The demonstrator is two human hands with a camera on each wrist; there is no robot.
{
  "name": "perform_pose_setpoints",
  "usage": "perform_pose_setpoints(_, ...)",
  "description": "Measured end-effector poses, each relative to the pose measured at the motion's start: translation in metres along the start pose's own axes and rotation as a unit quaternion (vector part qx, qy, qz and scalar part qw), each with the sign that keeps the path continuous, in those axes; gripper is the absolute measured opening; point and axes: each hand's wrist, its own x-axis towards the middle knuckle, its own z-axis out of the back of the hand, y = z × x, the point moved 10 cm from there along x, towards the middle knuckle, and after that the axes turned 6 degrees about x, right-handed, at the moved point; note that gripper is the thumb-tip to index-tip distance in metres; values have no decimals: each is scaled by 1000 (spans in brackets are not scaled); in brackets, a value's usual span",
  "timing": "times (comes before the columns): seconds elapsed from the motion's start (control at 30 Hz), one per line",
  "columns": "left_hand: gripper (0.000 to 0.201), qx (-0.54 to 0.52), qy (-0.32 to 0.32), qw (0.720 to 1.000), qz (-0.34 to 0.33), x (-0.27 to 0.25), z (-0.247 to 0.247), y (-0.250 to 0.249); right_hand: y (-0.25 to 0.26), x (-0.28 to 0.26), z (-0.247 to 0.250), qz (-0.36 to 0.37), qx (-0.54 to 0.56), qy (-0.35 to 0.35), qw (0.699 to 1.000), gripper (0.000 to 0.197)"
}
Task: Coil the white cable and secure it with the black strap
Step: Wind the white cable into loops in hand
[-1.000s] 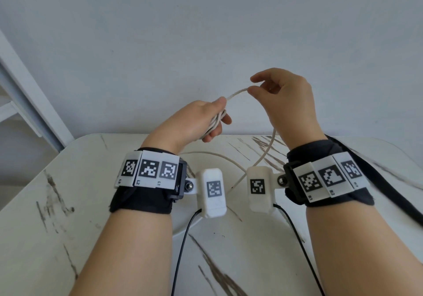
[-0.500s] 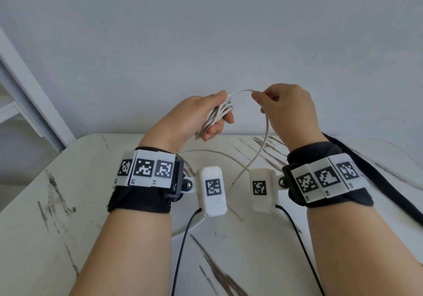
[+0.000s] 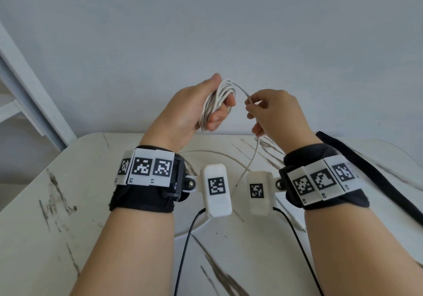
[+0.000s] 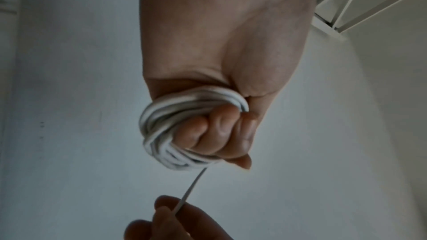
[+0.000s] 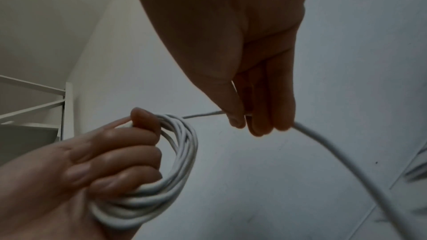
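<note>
Nearest you, the marble-patterned table (image 3: 57,238) carries the loose run of the white cable (image 3: 216,103) — it curves across the top between your two wrists, then rises off the table toward your right hand (image 3: 278,115). To the right of that wrist, the black strap (image 3: 366,176) lies flat on the table, running along its right side, apart from both hands. Above the table's far edge, your right hand pinches a single strand of the cable between thumb and fingertips (image 5: 258,121), the other fingers loosely bent alongside; the strand leaves the pinch on both sides, one end dropping to the table, the other arcing across to the coil. Just left of it, your left hand (image 3: 194,112) is closed around the coil itself — several loops bundled together, fingers (image 4: 215,132) curled through the middle and the thumb pressed on top. The two hands are close but not touching. Beyond them stands a plain grey wall (image 3: 229,32).
</note>
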Motion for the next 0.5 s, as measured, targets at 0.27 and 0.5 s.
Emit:
perform_pose_setpoints(0.27,53,-233,-28,970,-63,2,9,-17,2,-2,-21,11,0,54,999,17)
perform_pose_setpoints(0.5,38,-329,-98,935,-86,1,29,-16,4,-10,-46,19,-76,144,987,14)
